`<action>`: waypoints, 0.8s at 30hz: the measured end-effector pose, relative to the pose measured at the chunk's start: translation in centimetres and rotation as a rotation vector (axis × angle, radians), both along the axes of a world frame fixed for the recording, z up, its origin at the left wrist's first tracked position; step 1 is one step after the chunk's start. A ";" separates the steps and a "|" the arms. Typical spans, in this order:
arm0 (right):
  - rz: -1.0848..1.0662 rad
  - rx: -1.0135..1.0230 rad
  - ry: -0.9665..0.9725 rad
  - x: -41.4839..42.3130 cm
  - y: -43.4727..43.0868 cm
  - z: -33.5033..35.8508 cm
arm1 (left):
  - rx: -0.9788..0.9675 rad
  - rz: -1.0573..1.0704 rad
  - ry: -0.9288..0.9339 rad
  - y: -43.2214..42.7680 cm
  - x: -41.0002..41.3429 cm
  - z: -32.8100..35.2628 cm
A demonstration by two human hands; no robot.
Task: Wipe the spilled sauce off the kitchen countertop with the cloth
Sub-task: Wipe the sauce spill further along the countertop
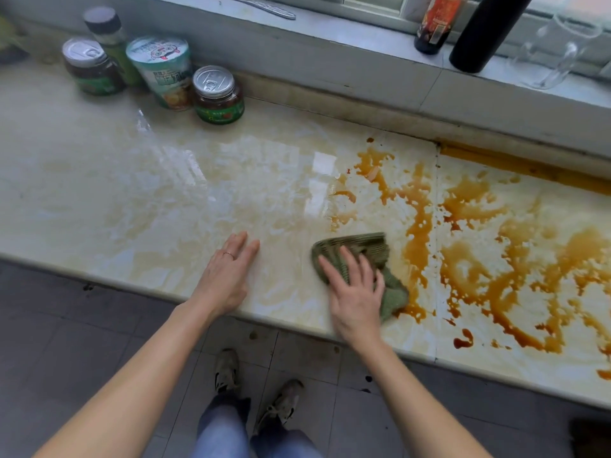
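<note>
A crumpled green cloth (363, 247) lies on the pale marble countertop (165, 193) near its front edge. My right hand (355, 292) presses flat on top of the cloth, fingers spread over it. Brown-orange spilled sauce (496, 259) covers the right part of the counter in streaks and puddles, starting just right of the cloth and running along the back wall joint. My left hand (228, 272) rests flat and empty on the counter to the left of the cloth, a ring on one finger.
At the back left stand two sealed jars (218, 94) (89, 66), a paper cup of noodles (162, 71) and a green bottle (112, 38). The window sill holds a sauce bottle (436, 24), a black flask (486, 31) and a clear glass (558, 51).
</note>
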State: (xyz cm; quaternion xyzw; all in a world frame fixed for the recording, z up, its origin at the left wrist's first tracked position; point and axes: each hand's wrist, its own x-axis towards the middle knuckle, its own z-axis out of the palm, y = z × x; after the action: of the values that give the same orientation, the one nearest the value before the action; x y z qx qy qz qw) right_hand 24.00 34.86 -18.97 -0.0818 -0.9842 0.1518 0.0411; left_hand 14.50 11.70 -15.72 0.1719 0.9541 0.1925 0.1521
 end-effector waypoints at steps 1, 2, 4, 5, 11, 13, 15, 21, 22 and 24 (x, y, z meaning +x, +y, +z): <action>0.083 0.028 0.032 0.9 -0.9 -0.2 | -0.001 0.005 0.003 0.0 0.0 -0.2; 0.178 0.056 0.052 1.4 -1.1 -0.3 | -0.004 0.007 0.006 0.1 0.1 -0.3; 0.300 0.088 0.055 0.5 0.6 -0.2 | -0.017 0.006 0.004 0.1 0.0 -0.3; 0.289 0.097 0.038 -0.5 1.5 -0.1 | -0.022 0.001 0.000 0.1 -0.1 -0.3; -0.036 -0.009 -0.058 -4.0 2.5 1.0 | -0.022 0.004 -0.037 0.1 -0.3 0.1; -0.031 -0.037 -0.030 -3.6 1.9 1.7 | -0.020 0.009 -0.036 0.1 -0.3 0.0; -0.013 -0.003 0.048 -3.3 2.0 2.1 | -0.026 0.008 -0.037 0.1 -0.3 -0.2; 0.148 0.163 0.259 -4.3 1.4 0.5 | -0.031 0.012 -0.055 0.4 -0.6 0.5; 0.189 0.164 0.261 -4.4 1.0 0.2 | -0.033 0.015 -0.061 0.5 -0.6 0.7; 0.242 0.160 0.210 -4.9 0.4 -0.2 | -0.034 0.020 -0.071 0.6 -0.8 1.1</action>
State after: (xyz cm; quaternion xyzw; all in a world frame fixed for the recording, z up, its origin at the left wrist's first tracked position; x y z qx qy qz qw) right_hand 19.12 35.29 -19.15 0.0569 -0.9861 0.0845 0.1314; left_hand 13.72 12.31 -14.59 0.1529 0.9529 0.1835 0.1867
